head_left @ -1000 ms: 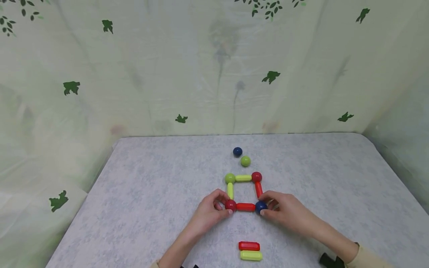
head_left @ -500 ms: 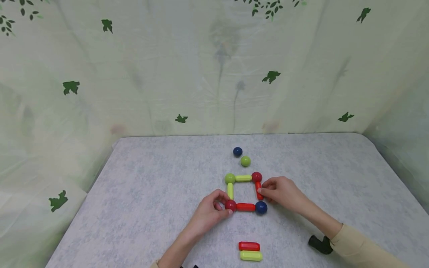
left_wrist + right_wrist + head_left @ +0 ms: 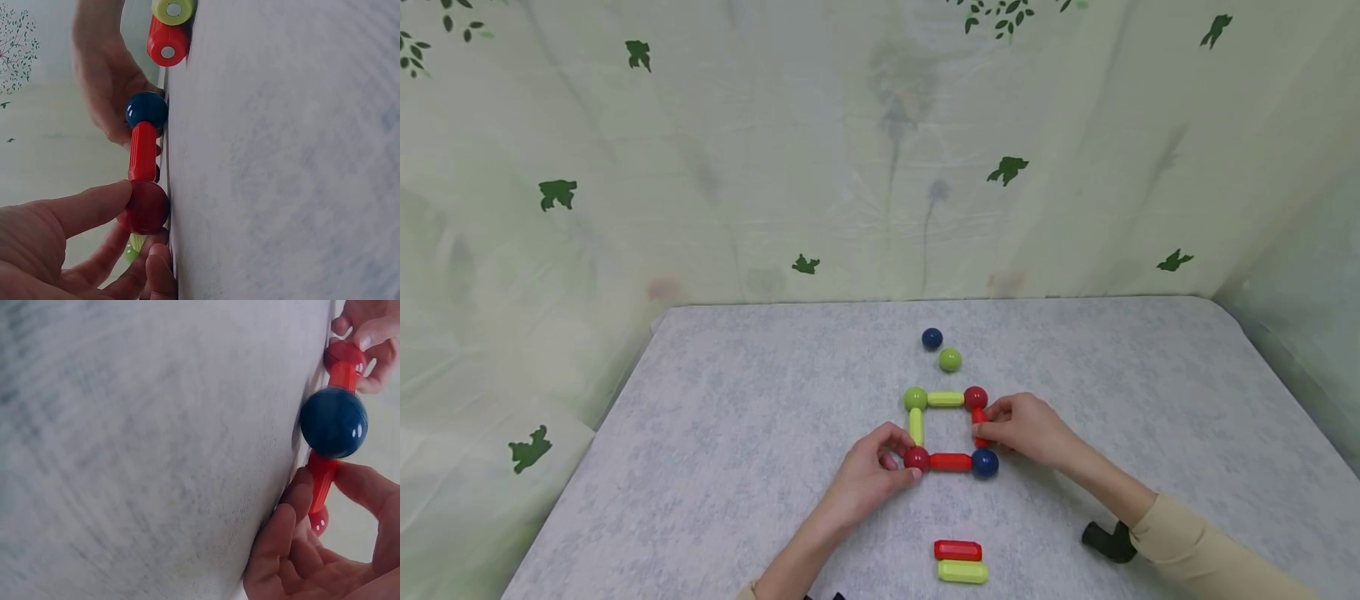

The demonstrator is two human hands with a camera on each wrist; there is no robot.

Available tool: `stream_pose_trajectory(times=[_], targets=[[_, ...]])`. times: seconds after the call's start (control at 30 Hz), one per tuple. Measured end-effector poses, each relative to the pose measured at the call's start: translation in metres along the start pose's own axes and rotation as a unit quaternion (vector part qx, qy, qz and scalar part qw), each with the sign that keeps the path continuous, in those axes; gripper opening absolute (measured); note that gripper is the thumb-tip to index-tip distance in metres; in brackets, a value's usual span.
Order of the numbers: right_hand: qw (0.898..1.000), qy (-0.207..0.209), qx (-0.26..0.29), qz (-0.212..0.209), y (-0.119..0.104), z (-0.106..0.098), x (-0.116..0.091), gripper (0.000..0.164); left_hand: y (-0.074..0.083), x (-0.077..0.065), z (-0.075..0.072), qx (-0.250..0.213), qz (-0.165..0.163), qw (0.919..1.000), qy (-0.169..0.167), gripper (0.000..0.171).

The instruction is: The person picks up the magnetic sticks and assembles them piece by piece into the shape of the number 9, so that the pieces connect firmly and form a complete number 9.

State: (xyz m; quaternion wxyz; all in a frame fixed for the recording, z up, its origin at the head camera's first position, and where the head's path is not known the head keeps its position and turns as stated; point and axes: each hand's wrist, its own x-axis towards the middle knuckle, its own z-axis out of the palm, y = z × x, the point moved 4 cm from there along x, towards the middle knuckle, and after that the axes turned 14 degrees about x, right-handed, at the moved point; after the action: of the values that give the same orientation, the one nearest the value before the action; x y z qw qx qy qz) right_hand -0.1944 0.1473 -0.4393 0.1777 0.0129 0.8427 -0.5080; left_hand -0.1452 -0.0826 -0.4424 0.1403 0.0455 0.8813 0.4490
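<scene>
A square of balls and rods lies on the table. My left hand [image 3: 871,475] pinches the red ball [image 3: 149,209] at its near left corner between thumb and fingers. The thumb and fingers of my right hand [image 3: 1028,429] hold the red rod [image 3: 322,481] on the right side. That rod runs from the far red ball [image 3: 976,397] toward the blue ball [image 3: 985,462] at the near right corner. Another red rod [image 3: 951,462] joins the blue ball to the near red ball. A green ball [image 3: 915,398] and two yellow-green rods [image 3: 945,399] form the far left part.
Beyond the square lie a loose blue ball [image 3: 932,337] and a loose green ball [image 3: 951,360]. Nearer me, a red rod [image 3: 957,550] and a yellow-green rod [image 3: 962,572] lie side by side. A leaf-printed curtain [image 3: 722,167] hangs behind the table [image 3: 737,375].
My right hand has left the blue ball and moved up to the red rod on the right side, which it now pinches. My left hand stays on the red ball.
</scene>
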Motion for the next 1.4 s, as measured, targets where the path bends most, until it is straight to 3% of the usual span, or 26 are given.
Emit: stream_pose_trajectory(times=[0.2, 0.6, 0.73, 0.9, 1.03, 1.17, 1.4], targets=[[1.000, -0.005, 0.017, 0.012, 0.004, -0.001, 0.001, 0.024, 0.000, 0.001, 0.001, 0.005, -0.005, 1.0000, 0.000, 0.030], [0.999, -0.008, 0.033, -0.011, 0.008, -0.002, -0.004, 0.030, -0.001, 0.001, 0.003, 0.006, -0.008, 0.9999, -0.006, 0.030], [0.999, 0.012, 0.027, -0.024, 0.008, -0.007, -0.015, 0.029, -0.001, 0.001, 0.003, 0.004, -0.011, 0.9999, -0.009, 0.030], [0.998, 0.032, 0.015, -0.051, 0.004, -0.009, -0.041, 0.014, 0.000, 0.001, 0.001, 0.004, -0.013, 0.9999, -0.007, 0.030], [0.996, -0.009, 0.018, -0.091, 0.004, 0.000, -0.061, 0.012, 0.000, 0.001, 0.000, 0.002, -0.012, 0.9999, -0.006, 0.030], [0.989, -0.080, 0.014, -0.123, 0.005, 0.010, -0.076, 0.013, 0.000, 0.001, 0.000, -0.005, -0.008, 0.9999, -0.012, 0.029], [0.970, -0.208, 0.009, -0.122, 0.002, 0.033, -0.090, 0.019, -0.001, 0.000, -0.001, -0.013, 0.006, 0.9998, -0.016, 0.027]])
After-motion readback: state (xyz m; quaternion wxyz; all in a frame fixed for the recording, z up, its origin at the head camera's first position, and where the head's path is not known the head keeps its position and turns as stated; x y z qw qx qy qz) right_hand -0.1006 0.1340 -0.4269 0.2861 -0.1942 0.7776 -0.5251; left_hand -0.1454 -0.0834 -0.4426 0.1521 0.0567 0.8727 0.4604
